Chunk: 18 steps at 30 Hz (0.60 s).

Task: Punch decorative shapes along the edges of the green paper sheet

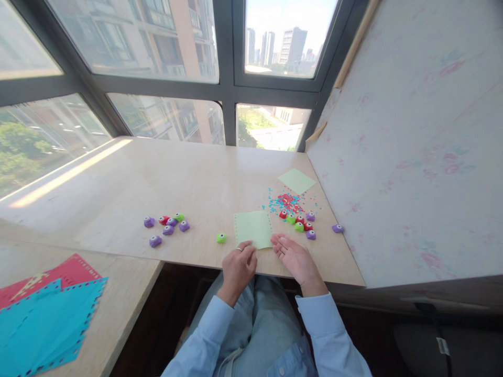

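A light green sheet of paper (253,228) lies near the front edge of the table, with small punched holes along its left and right sides. My left hand (240,266) is closed at the sheet's lower edge, its fingertips pinching the paper there. Beside the lower right corner, my right hand (293,256) is open, palm turned partly up, fingertips by the paper's edge and nothing visible in it. A green craft punch (221,238) stands just left of the sheet. Several red, green and purple craft punches (299,226) cluster to its right.
Red and blue paper bits (288,201) are scattered behind the right cluster, near another green sheet (297,180). More punches (168,230) stand at left; one purple punch (337,229) sits by the wall. Blue (51,330) and red sheets (74,269) lie on the left tabletop.
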Motion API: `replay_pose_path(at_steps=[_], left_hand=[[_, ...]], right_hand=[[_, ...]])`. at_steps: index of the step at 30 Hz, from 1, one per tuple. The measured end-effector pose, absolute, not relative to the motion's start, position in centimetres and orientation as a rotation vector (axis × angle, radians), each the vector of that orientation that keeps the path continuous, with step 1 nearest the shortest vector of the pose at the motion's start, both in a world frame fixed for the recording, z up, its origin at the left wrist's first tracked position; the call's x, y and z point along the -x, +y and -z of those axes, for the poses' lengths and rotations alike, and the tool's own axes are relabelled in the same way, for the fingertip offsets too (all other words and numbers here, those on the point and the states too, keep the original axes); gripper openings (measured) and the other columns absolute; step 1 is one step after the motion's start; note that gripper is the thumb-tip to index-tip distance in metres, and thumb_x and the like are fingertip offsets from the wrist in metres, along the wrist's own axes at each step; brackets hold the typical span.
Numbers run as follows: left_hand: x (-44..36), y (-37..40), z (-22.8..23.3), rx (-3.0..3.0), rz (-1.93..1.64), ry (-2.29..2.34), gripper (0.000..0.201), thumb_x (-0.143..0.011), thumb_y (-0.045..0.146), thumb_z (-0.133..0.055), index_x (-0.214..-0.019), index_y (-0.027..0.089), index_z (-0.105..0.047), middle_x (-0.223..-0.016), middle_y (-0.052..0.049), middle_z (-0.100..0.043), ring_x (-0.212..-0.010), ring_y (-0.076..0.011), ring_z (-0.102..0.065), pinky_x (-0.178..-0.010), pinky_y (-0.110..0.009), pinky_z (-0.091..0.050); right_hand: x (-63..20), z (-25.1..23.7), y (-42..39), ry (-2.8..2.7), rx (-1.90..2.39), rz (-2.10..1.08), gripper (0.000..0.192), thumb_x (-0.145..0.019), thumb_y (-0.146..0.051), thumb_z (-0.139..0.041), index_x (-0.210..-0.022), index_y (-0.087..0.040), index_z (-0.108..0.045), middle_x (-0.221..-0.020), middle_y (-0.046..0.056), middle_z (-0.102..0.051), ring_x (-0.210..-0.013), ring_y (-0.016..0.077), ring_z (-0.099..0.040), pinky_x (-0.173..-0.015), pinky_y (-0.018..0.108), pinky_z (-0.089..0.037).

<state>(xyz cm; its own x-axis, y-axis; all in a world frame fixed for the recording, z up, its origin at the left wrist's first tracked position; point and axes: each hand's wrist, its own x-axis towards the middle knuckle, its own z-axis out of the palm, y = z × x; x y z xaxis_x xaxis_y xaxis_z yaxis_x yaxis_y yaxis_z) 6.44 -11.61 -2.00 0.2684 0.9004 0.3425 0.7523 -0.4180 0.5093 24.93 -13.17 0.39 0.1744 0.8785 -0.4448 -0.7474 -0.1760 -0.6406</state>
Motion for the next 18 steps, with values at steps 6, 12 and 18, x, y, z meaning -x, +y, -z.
replay_pose_path(at_steps=[6,12,18], left_hand=[[-6.3,-11.7,2.1,-2.304,-0.909,1.506,0.017,-0.087,0.017,-0.061,-0.093,0.025,-0.074,-0.116,-0.001,-0.074,-0.083,-0.0189,-0.072,-0.070,-0.029,-0.051],[-6.2,-11.7,2.2,-2.308,-0.948,1.470,0.018,-0.087,0.014,-0.061,-0.091,0.025,-0.074,-0.114,-0.001,-0.075,-0.083,-0.0188,-0.072,-0.071,-0.029,-0.052],[-6.1,-11.7,2.1,-2.320,-0.958,1.452,0.017,-0.086,0.014,-0.061,-0.090,0.025,-0.074,-0.113,0.000,-0.075,-0.082,-0.0190,-0.072,-0.071,-0.030,-0.052]], right_hand=[[-25.1,-0.8,-12.4,-0.081,0.938,-1.540,0.014,-0.075,-0.008,-0.069,-0.087,-0.017,-0.068,-0.093,0.009,-0.076,-0.080,0.0142,-0.071,-0.059,0.019,-0.057],[-25.7,-1.1,-11.5,-0.120,0.890,-1.646,0.016,-0.076,-0.011,-0.070,-0.089,-0.018,-0.066,-0.086,0.005,-0.072,-0.061,0.0090,-0.062,-0.047,0.017,-0.049],[-25.7,-1.8,-11.2,-0.441,1.107,-1.563,0.027,-0.068,-0.027,-0.080,-0.089,-0.017,-0.066,-0.066,-0.006,-0.056,-0.042,0.0025,-0.037,-0.033,0.014,-0.022]])
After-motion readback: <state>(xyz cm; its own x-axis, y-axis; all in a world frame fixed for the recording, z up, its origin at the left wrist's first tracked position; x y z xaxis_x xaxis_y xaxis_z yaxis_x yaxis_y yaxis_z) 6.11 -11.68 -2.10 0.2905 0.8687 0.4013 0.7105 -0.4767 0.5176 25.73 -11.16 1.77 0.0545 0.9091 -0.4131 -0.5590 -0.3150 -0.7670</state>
